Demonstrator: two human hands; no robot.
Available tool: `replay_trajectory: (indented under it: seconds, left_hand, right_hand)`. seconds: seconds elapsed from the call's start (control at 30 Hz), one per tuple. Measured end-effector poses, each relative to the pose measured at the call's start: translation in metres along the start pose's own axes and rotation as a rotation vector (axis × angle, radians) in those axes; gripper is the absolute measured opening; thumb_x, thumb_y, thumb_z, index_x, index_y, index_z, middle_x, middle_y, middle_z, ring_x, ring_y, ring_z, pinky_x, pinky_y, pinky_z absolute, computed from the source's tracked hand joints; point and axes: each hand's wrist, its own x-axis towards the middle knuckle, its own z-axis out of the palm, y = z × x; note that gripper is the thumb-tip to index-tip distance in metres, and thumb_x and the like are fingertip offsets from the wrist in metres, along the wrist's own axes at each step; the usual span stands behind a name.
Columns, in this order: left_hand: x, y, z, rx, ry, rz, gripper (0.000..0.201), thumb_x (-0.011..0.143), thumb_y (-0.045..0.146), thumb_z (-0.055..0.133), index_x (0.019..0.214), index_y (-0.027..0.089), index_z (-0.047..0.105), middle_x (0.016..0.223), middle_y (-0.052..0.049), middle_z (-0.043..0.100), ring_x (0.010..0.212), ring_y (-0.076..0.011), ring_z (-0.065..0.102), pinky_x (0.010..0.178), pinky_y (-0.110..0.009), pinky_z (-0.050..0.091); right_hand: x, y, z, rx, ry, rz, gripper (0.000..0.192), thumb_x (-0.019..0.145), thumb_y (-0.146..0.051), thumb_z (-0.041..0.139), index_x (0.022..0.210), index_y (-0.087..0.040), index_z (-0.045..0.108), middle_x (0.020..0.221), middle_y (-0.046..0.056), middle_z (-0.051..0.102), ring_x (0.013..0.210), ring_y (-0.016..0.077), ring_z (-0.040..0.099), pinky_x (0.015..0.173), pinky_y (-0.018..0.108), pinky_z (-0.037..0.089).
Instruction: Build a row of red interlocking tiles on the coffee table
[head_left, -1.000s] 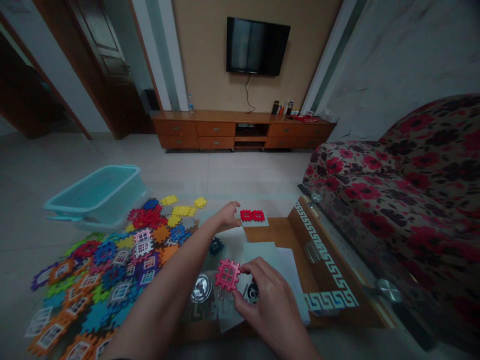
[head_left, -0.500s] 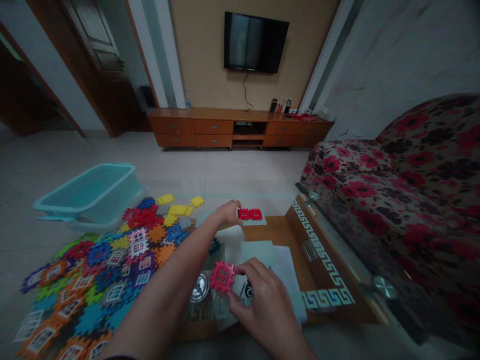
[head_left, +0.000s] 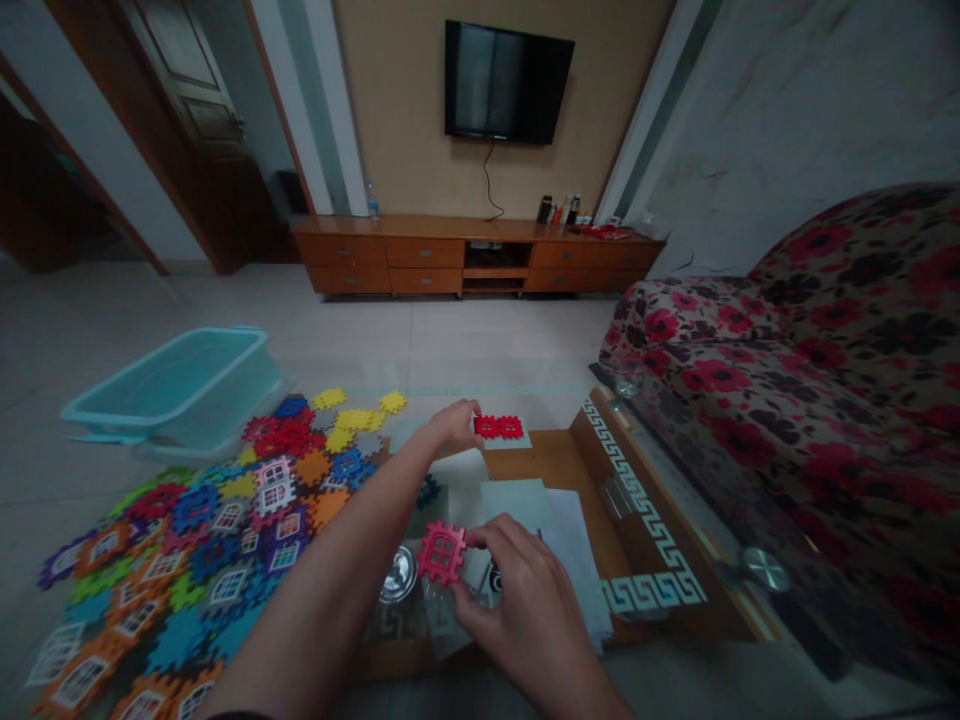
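My left hand [head_left: 456, 425] reaches far over the glass table, its fingers closed on the left edge of a red window block [head_left: 486, 427]. A second red block [head_left: 511, 427] sits right beside that one, edges meeting; both have toothed rims. Nearer to me, my right hand [head_left: 517, 585] pinches a pinkish-red toothed window block [head_left: 442, 553] between thumb and fingers, raised above the glass. On the left lies a heap of toothed building blocks [head_left: 225, 580] in many colours, partly covered by my left forearm.
A turquoise plastic tub [head_left: 172, 385] stands behind the heap. Papers [head_left: 574, 550] and a round metal fitting [head_left: 397, 573] show at the table [head_left: 559, 455]. A flowered sofa [head_left: 810, 370] stands on the right. A TV cabinet [head_left: 427, 255] runs along the far wall.
The view has shifted very slightly. My right hand has lifted the pinkish-red block a touch; my left hand stays at the red blocks.
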Motion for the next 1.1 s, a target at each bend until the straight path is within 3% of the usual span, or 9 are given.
replay_trajectory:
  seconds: [0.7, 1.1]
  left_hand:
    - [0.0064, -0.0053, 0.0082, -0.015, 0.039, 0.018, 0.055, 0.060, 0.033, 0.079, 0.110, 0.020, 0.061, 0.101, -0.006, 0.065, 0.095, -0.0241, 0.064, 0.081, -0.030, 0.049]
    - [0.0069, -0.0069, 0.0072, -0.025, 0.025, 0.003, 0.061, 0.057, 0.034, 0.081, 0.113, 0.020, 0.061, 0.102, -0.005, 0.066, 0.095, -0.0247, 0.064, 0.081, -0.031, 0.050]
  right_hand:
    - [0.0008, 0.0007, 0.0023, -0.010, -0.004, -0.005, 0.024, 0.073, -0.015, 0.068, 0.095, -0.024, 0.063, 0.092, 0.001, 0.064, 0.089, 0.0227, 0.062, 0.081, 0.035, 0.044]
    - [0.0013, 0.0008, 0.0026, -0.021, 0.016, -0.021, 0.022, 0.073, -0.017, 0.067, 0.093, -0.024, 0.063, 0.090, 0.001, 0.063, 0.087, 0.0221, 0.062, 0.079, 0.034, 0.045]
